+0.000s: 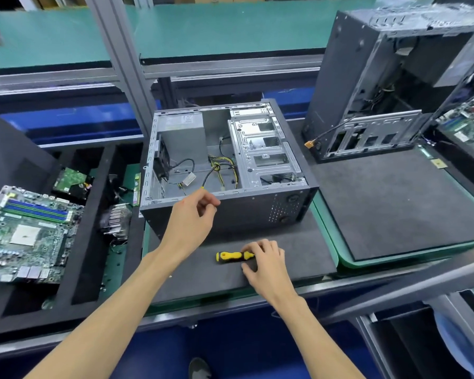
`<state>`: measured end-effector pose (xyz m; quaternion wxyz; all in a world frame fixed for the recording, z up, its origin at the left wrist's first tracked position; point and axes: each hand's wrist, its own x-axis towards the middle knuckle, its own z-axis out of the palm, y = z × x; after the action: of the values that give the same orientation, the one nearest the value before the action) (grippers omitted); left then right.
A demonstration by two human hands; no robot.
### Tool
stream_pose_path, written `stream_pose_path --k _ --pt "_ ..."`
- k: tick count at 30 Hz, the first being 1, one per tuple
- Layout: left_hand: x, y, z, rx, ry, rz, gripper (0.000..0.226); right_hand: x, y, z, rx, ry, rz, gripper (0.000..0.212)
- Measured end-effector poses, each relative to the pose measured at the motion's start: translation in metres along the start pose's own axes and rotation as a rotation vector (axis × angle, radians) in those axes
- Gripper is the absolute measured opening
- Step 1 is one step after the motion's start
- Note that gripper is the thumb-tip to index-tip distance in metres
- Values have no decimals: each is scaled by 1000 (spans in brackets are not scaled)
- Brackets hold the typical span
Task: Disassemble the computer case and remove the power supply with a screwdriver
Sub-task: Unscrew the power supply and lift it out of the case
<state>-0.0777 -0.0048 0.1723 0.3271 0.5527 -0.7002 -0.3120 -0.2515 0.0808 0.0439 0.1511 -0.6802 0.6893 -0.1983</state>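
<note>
1. Computer case lies on its side on the dark mat, open side up, power supply still in the back-left corner.
2. Left hand hovers at the case's near wall, fingers loosely curled, holding nothing.
3. Right hand rests on the tabletop, fingers curling over the yellow screwdriver.

Green-topped workbench behind grey aluminium frame post, blue floor below

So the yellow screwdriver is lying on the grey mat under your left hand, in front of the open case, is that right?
Not quite: in the head view it is the right hand on the yellow screwdriver, which lies on the grey mat in front of the open case. The left hand is at the case's near edge.
</note>
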Motion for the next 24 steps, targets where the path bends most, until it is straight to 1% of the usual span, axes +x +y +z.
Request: stream_pose_path --k 2,5,7,10,14,18,21,24 --pt "5 6 1 0 -9 6 21 1 -2 -13 103 62 -17 18" --pt "15 17 0 5 -22 20 21 7 -10 -42 262 198 -40 8" --pt "26 23 1 32 -37 38 19 17 -21 -64 357 271 -59 6" --pt "48 31 3 56 -75 52 15 37 -39 -95 582 368 -39 8" --pt "90 38 9 43 -106 105 14 71 -55 -124 921 442 121 14" --pt "136 37 19 62 -166 167 20 112 -58 -138 1249 510 311 19" --pt "168 33 31 116 -223 204 28 136 -55 -143 1552 483 459 20" --pt "191 31 43 182 -285 250 34 153 -49 -142 1733 478 521 22"
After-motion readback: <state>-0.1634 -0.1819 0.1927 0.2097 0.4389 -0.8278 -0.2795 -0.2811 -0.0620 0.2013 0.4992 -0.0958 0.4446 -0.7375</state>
